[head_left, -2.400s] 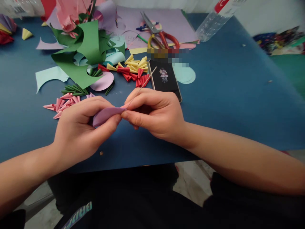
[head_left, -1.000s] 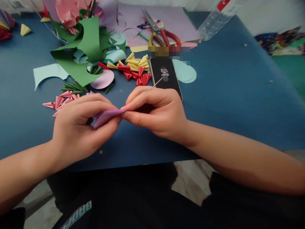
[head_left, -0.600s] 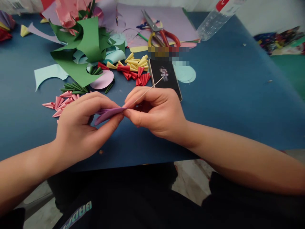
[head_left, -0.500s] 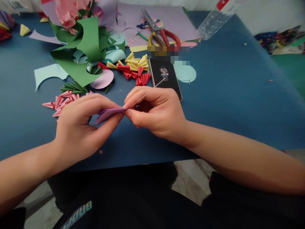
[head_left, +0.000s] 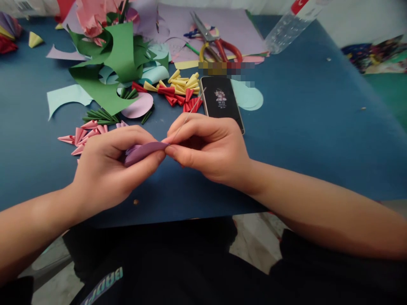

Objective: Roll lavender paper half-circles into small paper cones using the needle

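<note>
I have the purple paper piece pinched between my left hand's thumb and fingers just above the desk, while my right hand pinches its tip together with the thin wire. To roll it well, I judge I should keep both pinches tight at the tip and turn evenly. The paper's long axis runs roughly nine to three, its point toward three; the wire slants toward one o'clock.
</note>
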`<state>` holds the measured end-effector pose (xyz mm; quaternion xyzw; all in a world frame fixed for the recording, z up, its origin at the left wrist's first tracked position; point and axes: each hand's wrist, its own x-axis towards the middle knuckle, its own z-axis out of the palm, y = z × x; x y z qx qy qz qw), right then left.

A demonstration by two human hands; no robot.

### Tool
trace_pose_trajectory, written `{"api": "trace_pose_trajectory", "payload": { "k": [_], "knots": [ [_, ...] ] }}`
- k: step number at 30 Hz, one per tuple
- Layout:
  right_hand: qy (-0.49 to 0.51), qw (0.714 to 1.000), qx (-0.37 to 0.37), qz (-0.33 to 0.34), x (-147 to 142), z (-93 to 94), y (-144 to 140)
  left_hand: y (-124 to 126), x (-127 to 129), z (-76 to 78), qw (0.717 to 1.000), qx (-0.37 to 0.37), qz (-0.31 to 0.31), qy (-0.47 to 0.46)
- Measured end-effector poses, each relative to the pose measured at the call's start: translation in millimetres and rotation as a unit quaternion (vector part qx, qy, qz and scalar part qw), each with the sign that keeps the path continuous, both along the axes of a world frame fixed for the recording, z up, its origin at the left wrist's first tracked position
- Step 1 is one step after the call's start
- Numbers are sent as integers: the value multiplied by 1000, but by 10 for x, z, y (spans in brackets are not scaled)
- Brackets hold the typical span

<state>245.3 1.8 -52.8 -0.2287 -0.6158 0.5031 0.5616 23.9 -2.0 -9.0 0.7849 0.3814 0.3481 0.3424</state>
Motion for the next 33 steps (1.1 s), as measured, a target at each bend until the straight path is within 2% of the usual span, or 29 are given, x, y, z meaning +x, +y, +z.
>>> {"api": "trace_pose_trajectory", "payload": {
  "k": [6,16,25,31,33],
  "knots": [
    [-57,997,-13,-59,2,-1,-24,2,8,-46,999,37,6,17],
    [-38,999,-21,-31,0,27,-29,-47,-17,-50,992,118,2,52],
    [-47,997,-50,-34,-2,74,-57,-44,-4,-20,994,99,-12,46],
    [-105,991,-48,-72,-10,96,-93,-40,24,-33,995,53,14,86],
    [-136,987,-38,-75,-4,113,-97,-42,34,-46,998,21,30,58]
  ]
}}
